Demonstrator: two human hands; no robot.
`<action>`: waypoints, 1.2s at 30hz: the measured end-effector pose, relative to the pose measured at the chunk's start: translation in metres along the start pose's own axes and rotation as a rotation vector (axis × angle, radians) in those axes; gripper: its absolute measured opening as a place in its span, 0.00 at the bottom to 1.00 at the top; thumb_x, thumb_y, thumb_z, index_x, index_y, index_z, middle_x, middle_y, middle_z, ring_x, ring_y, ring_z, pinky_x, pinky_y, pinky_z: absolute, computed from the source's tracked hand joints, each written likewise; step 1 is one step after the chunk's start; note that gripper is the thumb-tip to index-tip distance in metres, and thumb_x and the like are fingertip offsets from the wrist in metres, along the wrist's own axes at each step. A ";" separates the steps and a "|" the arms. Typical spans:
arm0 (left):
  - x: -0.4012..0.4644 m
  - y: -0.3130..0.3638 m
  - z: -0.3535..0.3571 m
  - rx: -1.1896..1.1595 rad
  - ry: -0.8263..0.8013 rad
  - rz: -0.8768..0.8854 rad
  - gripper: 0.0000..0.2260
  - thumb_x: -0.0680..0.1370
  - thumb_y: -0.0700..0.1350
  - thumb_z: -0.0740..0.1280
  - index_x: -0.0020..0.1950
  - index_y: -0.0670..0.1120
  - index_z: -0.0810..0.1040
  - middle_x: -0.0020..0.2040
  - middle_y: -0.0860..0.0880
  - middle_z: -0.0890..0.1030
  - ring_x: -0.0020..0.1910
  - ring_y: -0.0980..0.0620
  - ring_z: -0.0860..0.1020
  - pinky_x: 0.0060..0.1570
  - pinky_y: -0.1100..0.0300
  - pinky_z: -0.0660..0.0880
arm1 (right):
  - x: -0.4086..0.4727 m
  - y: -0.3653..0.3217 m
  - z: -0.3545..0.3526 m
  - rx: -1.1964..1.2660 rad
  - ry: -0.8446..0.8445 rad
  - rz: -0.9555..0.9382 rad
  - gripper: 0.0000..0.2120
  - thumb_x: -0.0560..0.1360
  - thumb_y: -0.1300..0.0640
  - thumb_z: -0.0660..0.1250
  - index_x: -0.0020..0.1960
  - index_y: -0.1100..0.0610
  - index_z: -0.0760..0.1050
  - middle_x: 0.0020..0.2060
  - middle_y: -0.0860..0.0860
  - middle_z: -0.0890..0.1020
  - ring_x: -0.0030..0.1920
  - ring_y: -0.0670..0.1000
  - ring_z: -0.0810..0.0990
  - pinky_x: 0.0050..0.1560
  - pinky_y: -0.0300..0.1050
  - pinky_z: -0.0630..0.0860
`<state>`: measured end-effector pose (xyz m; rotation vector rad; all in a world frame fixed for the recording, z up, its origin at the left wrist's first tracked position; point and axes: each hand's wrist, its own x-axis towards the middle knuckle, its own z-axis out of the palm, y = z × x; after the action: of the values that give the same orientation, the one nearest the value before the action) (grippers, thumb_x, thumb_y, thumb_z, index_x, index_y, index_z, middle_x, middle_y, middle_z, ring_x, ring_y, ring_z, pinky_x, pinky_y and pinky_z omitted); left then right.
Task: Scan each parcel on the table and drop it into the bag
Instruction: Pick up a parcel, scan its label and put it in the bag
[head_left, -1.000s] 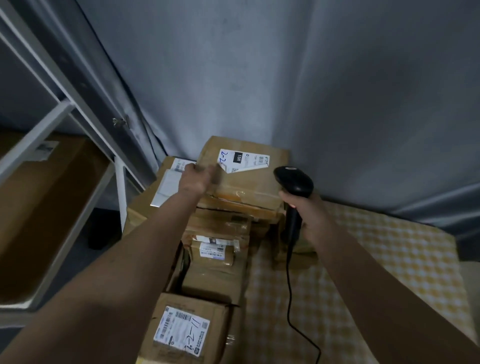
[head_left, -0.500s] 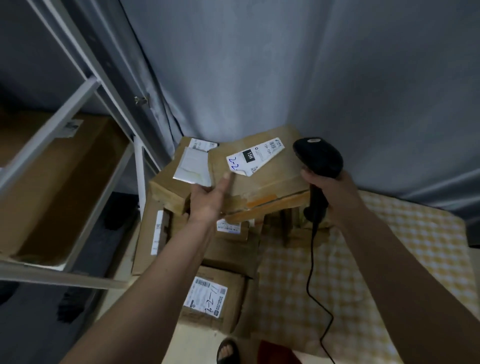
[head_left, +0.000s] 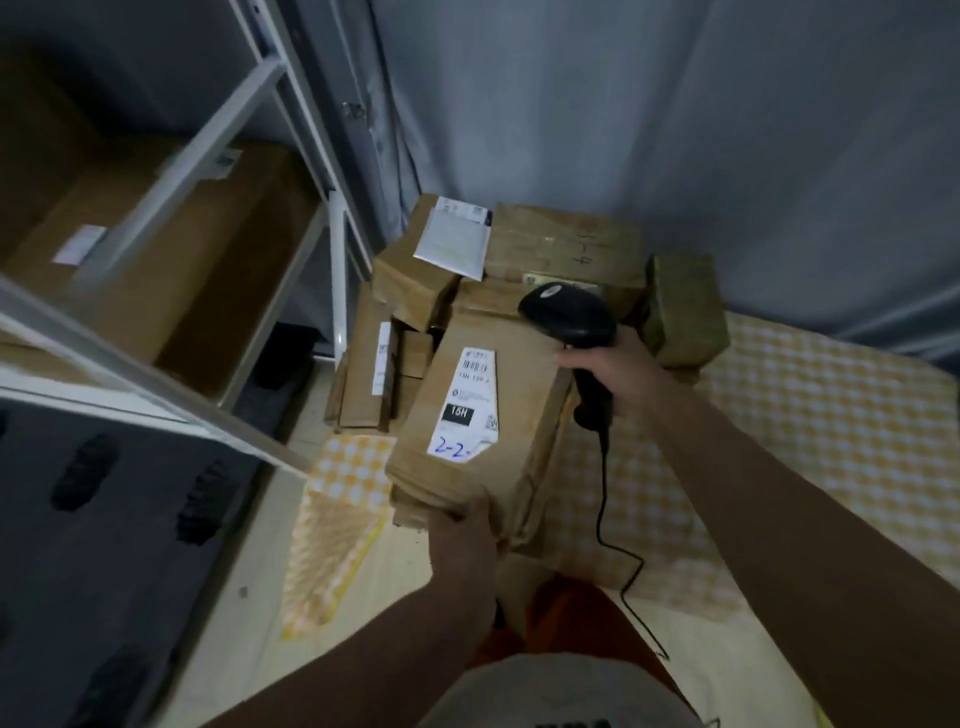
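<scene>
- Brown cardboard parcel (head_left: 483, 415), flat and oblong, is held up above the near edge of the table, tilted with its labelled face toward the camera and its far end close under the scanner head.
- Left hand (head_left: 462, 545) reaches up from below with the forearm running from the bottom of the view; its fingers are curled round the parcel's near bottom edge, gripping it.
- Right hand (head_left: 608, 364) comes in from the right with the arm stretched across the table; its fingers are wrapped round the handle of the black handheld barcode scanner (head_left: 571, 317), whose rounded head sits just beyond the parcel's far right corner.
- A black cable (head_left: 602, 519) hangs from the scanner's handle and trails down over the table.
- The white shipping label (head_left: 470, 402) on the parcel carries a barcode at the top, a black block reading "15H", a small square code beside it, and "2-2" handwritten in blue at the bottom; the finer print is too small to read.
- A pile of brown cardboard boxes (head_left: 561, 244) stands at the far end of the yellow-and-white checked tablecloth (head_left: 810, 426); one bears a white paper sheet (head_left: 452, 244), another faint handwriting I cannot read.
- A white metal shelf frame (head_left: 208, 140) stands on the left with a large brown carton (head_left: 171, 260) on it.
</scene>
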<state>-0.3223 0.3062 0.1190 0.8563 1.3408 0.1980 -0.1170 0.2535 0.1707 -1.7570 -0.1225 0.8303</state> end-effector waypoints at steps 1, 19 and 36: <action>0.002 -0.008 -0.007 0.013 0.029 -0.031 0.04 0.79 0.42 0.66 0.47 0.43 0.73 0.45 0.41 0.78 0.43 0.45 0.78 0.47 0.46 0.79 | 0.001 0.006 0.010 -0.028 -0.022 0.003 0.20 0.67 0.63 0.76 0.57 0.55 0.78 0.51 0.52 0.82 0.54 0.52 0.78 0.58 0.48 0.74; 0.033 0.036 -0.012 1.294 -0.204 0.694 0.12 0.80 0.47 0.62 0.59 0.45 0.80 0.55 0.49 0.80 0.53 0.52 0.78 0.48 0.65 0.74 | 0.014 0.056 0.044 -0.219 -0.099 0.126 0.20 0.68 0.66 0.75 0.59 0.59 0.78 0.51 0.53 0.82 0.54 0.52 0.78 0.57 0.45 0.71; 0.118 0.078 0.017 1.793 -0.387 1.124 0.28 0.80 0.57 0.60 0.78 0.58 0.54 0.80 0.52 0.50 0.78 0.46 0.49 0.75 0.41 0.50 | -0.003 0.077 0.038 -0.027 -0.017 0.204 0.09 0.67 0.63 0.76 0.46 0.55 0.81 0.46 0.53 0.83 0.52 0.54 0.80 0.60 0.53 0.73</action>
<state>-0.2499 0.4217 0.0777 2.8991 0.1886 -0.4112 -0.1661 0.2542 0.1003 -1.8089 0.0352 0.9944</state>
